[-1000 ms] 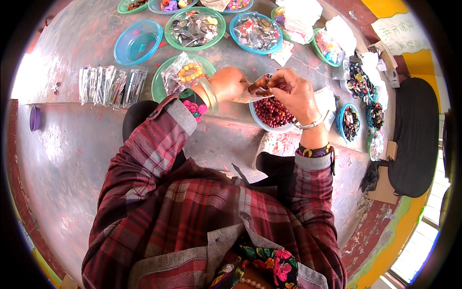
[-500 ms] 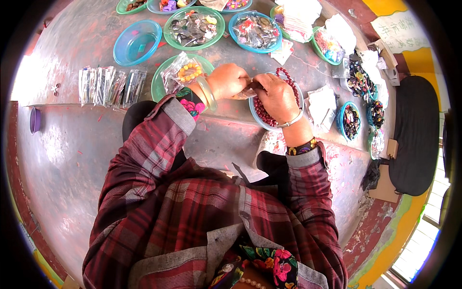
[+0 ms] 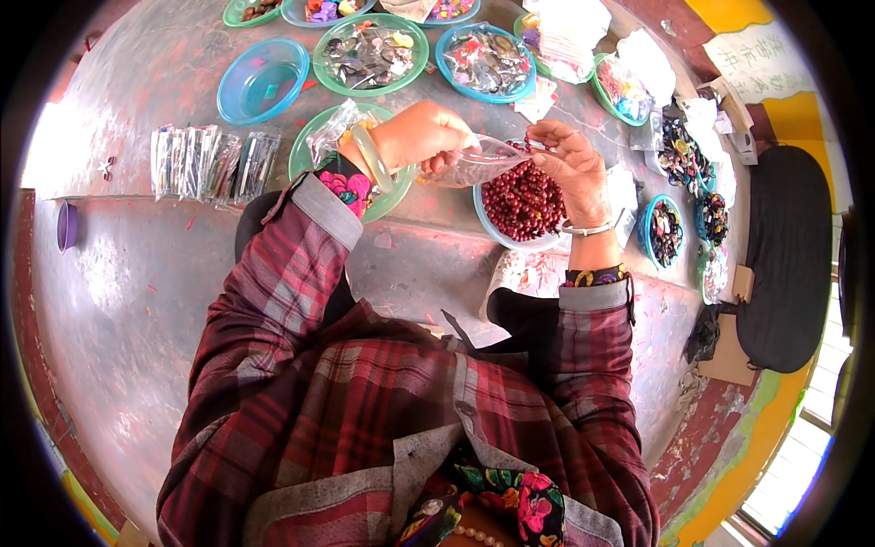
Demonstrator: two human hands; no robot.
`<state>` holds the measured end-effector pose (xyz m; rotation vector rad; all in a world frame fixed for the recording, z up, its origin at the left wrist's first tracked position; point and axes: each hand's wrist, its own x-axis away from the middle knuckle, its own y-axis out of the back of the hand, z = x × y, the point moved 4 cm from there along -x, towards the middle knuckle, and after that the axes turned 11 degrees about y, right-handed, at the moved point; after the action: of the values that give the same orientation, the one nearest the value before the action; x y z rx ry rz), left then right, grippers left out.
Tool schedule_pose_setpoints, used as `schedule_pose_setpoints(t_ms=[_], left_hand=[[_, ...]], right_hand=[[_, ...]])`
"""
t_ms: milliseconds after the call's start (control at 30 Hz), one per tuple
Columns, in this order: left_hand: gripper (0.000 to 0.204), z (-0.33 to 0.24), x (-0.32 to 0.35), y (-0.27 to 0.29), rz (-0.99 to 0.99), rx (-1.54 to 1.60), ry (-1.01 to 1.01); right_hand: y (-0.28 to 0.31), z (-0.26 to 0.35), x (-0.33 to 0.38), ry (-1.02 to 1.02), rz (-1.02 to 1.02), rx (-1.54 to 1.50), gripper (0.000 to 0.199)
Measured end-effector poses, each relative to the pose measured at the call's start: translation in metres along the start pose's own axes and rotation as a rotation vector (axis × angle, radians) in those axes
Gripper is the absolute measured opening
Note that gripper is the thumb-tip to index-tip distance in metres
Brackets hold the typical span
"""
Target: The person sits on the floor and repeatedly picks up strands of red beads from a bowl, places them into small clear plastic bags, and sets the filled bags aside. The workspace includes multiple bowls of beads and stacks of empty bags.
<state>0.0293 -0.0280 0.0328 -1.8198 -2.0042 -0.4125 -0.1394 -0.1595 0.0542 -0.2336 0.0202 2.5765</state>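
A small clear plastic bag (image 3: 483,162) is stretched between my two hands. My left hand (image 3: 424,139) is closed on its left end. At its other end, my right hand (image 3: 576,164) pinches the edge between thumb and fingers. Below the right hand stands a pale blue bowl (image 3: 510,242) heaped with dark red beads (image 3: 529,202), which look strung. A green plate (image 3: 301,155) is partly hidden behind my left hand and wrist. On it lies crinkled clear wrapping (image 3: 337,128); the yellow beads there are mostly covered by my hand.
Several plastic-wrapped slim packs (image 3: 214,164) lie in a row at the left. Beyond are an empty blue bowl (image 3: 264,82), a green bowl (image 3: 372,56) and a blue bowl (image 3: 483,62) of bagged trinkets. Bowls of dark small items (image 3: 665,230) stand at the right, near a black stool (image 3: 786,255).
My hands have moved apart, left hand leftward and right hand rightward, spreading the clear bag between them. More of the dark red beads now shows; the yellow beads are more covered.
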Motion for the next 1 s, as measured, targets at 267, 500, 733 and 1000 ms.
schedule_pose_setpoints(t_ms=[267, 500, 733, 1000], left_hand=[[0.028, -0.010, 0.008, -0.002, 0.240, 0.436, -0.037], [0.031, -0.008, 0.001, 0.006, 0.061, 0.688, -0.127], [0.047, 0.009, -0.007, 0.012, -0.154, 0.472, -0.134], [0.026, 0.024, -0.020, -0.005, 0.130, 0.640, -0.019]], right_hand=[[-0.017, -0.058, 0.009, -0.255, 0.246, -0.221, 0.059], [-0.041, -0.046, 0.008, -0.280, 0.154, -0.320, 0.015], [-0.026, -0.046, 0.006, -0.261, -0.194, -0.575, 0.009], [-0.017, -0.051, 0.001, -0.203, -0.258, -0.604, 0.010]])
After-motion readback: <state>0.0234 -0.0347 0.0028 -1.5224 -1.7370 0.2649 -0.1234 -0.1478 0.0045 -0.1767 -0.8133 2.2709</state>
